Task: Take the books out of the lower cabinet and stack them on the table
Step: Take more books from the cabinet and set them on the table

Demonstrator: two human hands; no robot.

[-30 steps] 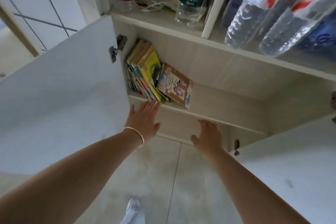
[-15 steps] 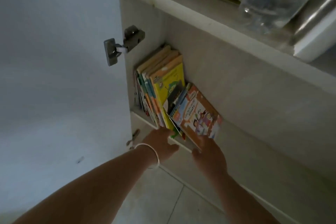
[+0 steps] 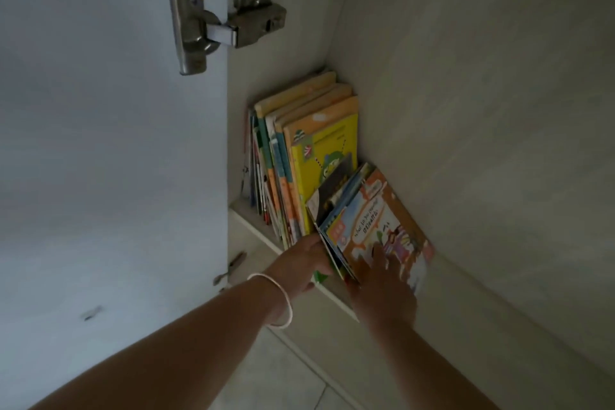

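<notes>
In the lower cabinet a row of thin books stands upright against the left wall, with a yellow-covered book [image 3: 324, 156] facing out. Beside it a smaller bundle of books leans to the right, fronted by an orange picture book [image 3: 379, 220]. My left hand [image 3: 298, 265], with a white bracelet on the wrist, grips the lower left edge of the leaning bundle, its fingertips hidden behind the books. The fingers of my right hand [image 3: 382, 283] lie spread on the orange cover near its lower edge.
The white cabinet door [image 3: 100, 143] stands open on the left, held by a metal hinge [image 3: 226, 23]. The books rest at the front lip of the cabinet floor [image 3: 248, 220]. Pale back and side panels enclose the space. Floor tiles [image 3: 283, 379] lie below.
The view has dropped and closed in on the lower cabinet. Both hands moved forward from the shelf edge onto the leaning books, the left at their edge and the right on the cover.
</notes>
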